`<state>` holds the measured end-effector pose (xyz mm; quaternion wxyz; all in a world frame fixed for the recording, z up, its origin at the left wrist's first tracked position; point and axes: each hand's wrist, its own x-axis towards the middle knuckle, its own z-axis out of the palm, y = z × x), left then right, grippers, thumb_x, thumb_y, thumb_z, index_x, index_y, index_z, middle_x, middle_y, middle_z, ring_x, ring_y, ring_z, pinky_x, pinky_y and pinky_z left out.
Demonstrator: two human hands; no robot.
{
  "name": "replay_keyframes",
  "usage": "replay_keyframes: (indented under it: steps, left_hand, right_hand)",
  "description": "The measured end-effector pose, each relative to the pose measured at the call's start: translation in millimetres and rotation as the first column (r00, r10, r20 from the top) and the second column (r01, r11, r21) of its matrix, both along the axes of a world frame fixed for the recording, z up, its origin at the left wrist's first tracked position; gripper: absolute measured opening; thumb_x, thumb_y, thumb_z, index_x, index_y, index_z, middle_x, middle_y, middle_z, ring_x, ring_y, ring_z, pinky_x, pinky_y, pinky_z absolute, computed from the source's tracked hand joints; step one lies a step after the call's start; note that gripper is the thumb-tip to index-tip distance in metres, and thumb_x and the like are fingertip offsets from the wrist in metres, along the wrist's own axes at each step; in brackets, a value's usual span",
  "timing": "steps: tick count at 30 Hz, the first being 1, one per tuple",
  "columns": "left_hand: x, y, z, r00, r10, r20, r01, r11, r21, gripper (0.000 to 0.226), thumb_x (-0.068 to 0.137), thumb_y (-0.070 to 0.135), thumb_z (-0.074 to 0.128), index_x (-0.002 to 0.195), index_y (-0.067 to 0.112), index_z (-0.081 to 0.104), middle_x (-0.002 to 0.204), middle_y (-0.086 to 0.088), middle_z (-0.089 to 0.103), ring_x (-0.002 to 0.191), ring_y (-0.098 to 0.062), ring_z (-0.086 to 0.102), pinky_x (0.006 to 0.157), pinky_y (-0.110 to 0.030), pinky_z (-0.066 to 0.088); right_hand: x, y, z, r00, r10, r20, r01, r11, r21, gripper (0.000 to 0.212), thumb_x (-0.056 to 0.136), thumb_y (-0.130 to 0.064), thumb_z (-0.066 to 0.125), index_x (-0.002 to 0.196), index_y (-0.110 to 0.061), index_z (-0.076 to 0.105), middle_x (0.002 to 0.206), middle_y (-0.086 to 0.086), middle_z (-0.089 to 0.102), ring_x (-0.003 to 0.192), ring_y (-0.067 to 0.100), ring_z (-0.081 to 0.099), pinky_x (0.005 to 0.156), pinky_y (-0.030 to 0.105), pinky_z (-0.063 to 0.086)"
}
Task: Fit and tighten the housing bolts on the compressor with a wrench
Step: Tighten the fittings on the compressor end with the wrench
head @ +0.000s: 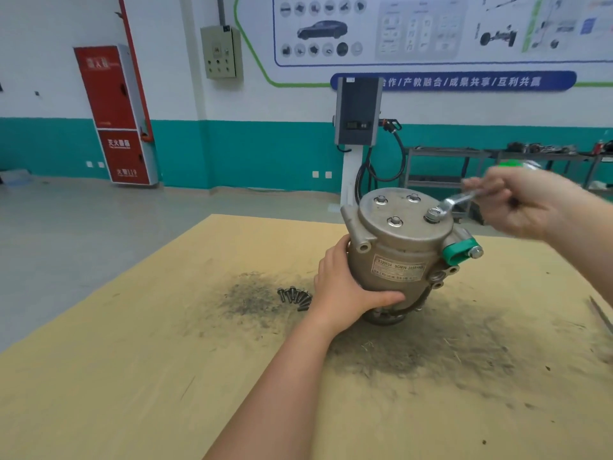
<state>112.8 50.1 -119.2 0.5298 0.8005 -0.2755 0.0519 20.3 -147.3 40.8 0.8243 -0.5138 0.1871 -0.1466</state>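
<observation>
A grey-beige compressor (399, 250) stands upright on the brown table (166, 376). Its round top cover carries several bolts, among them one at the right (432, 214). My left hand (345, 287) grips the lower left side of the housing, thumb across the front. My right hand (520, 202) holds a silver wrench (459, 200) whose head sits on the right bolt. A small pile of loose bolts (295, 297) lies on the table just left of my left hand. A green cap (459, 250) covers a port on the compressor's right side.
Dark grime stains the table around the compressor. A charging post (358, 114) with a cable stands behind the table. Metal racks (464, 167) line the back right wall, and a red fire cabinet (116, 117) stands at the back left.
</observation>
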Motion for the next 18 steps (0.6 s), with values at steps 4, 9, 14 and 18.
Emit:
replay_keyframes:
  steps: [4, 9, 14, 18]
  left_hand:
    - [-3, -7, 0, 0.999, 0.022, 0.03, -0.022, 1.0, 0.008, 0.129, 0.036, 0.078, 0.075, 0.148, 0.04, 0.025, 0.141, 0.018, 0.037, 0.134, -0.008, 0.032, 0.115, -0.043, 0.035]
    - [-5, -11, 4, 0.999, 0.031, 0.045, -0.032, 0.999, 0.019, 0.131, 0.037, 0.079, 0.074, 0.15, 0.038, 0.022, 0.142, 0.016, 0.034, 0.134, -0.008, 0.029, 0.115, -0.041, 0.033]
    - [-4, -4, -2, 0.999, 0.037, 0.033, -0.036, 0.999, -0.037, 0.126, 0.038, 0.069, 0.082, 0.147, 0.035, 0.028, 0.137, 0.014, 0.036, 0.133, -0.011, 0.033, 0.112, -0.041, 0.038]
    - [-1, -3, -4, 1.0, 0.004, 0.019, -0.003, 0.999, -0.051, 0.119, 0.038, 0.068, 0.08, 0.141, 0.033, 0.034, 0.13, 0.016, 0.04, 0.13, -0.013, 0.037, 0.108, -0.041, 0.042]
  right_hand:
    - [-45, 0, -52, 0.948, -0.112, 0.297, 0.063, 0.984, 0.168, 0.02, 0.094, -0.005, 0.043, 0.103, -0.015, 0.058, 0.08, -0.003, 0.067, 0.048, 0.005, 0.048, 0.043, 0.013, 0.039]
    - [-70, 34, -83, 0.809, -0.16, 0.565, 0.463, 0.767, -0.445, 0.028, 0.098, -0.003, 0.049, 0.089, -0.027, 0.06, 0.088, -0.003, 0.072, 0.064, 0.009, 0.06, 0.061, 0.017, 0.051]
    - [-60, 76, -46, 0.86, 0.254, 0.443, 0.507, -0.329, -0.796, 0.006, 0.078, -0.01, 0.072, 0.078, -0.011, 0.066, 0.069, -0.001, 0.058, 0.057, 0.014, 0.052, 0.051, 0.027, 0.046]
    - [-9, 116, 5, 0.985, 0.171, -0.03, 0.083, -0.615, -0.784, 0.014, 0.083, -0.032, 0.069, 0.08, -0.022, 0.06, 0.066, -0.011, 0.052, 0.063, 0.011, 0.049, 0.053, 0.023, 0.037]
